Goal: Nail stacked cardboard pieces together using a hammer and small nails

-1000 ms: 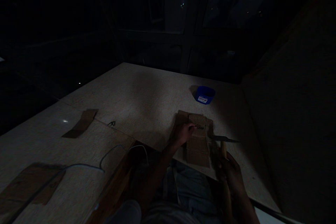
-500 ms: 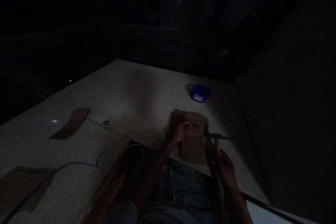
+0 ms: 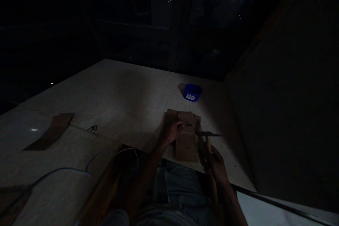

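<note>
In the head view my right hand (image 3: 218, 166) is wrapped around the wooden handle of a hammer (image 3: 208, 144), whose dark, narrow head lies sideways at the top. My left hand (image 3: 171, 131) rests at the folded brown cardboard (image 3: 185, 153), with thumb and fingers pinched together. A small dark, wavy piece (image 3: 188, 124) lies on the cardboard right at those fingertips. The dim light hides what the pinch holds. The hammer head is to the right of the cardboard, apart from the dark piece.
Behind the cardboard stands a blue container (image 3: 192, 93) with a white label. On the pale table (image 3: 127, 99), a cardboard strip (image 3: 50, 132), a small black bent thing (image 3: 92, 128) and a cable (image 3: 63, 169) lie to the left. A dark upright panel (image 3: 286, 113) borders the right side.
The whole view has shifted, so the table and things appear farther left. Both hands keep nearly the same places relative to the cardboard, and the hammer stays in my right hand.
</note>
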{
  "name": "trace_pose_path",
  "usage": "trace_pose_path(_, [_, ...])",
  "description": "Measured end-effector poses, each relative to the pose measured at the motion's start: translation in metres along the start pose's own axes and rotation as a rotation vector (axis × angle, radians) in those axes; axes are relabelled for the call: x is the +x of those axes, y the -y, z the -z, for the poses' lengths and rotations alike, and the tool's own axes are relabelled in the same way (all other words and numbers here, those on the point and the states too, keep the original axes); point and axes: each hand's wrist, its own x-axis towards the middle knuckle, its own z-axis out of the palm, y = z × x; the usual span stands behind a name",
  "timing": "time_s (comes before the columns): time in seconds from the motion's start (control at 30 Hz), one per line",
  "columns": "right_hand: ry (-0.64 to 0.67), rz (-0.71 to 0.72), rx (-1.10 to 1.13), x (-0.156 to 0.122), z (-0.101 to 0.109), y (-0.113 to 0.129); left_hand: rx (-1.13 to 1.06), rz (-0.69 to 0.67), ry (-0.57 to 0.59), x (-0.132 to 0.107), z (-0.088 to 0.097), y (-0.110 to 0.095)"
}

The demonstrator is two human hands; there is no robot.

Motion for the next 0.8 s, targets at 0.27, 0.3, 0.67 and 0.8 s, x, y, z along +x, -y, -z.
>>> trace_pose_path(0.27, [0.135,0.044,-0.045,0.002,0.0,-0.006,-0.074,-0.016,-0.03,0.005,-0.001,0.009])
trace_pose_path(0.3, [0.139,0.041,-0.041,0.002,-0.001,-0.005,-0.081,-0.011,-0.028,0.005,0.0,0.008])
trace_pose_path(0.67, [0.136,0.043,-0.078,0.005,-0.001,-0.007,-0.077,0.077,0.0,0.007,-0.002,-0.001])
trace_pose_path(0.8, [0.172,0.054,-0.059,0.005,-0.001,-0.007,-0.032,0.048,-0.025,0.007,-0.004,-0.002])
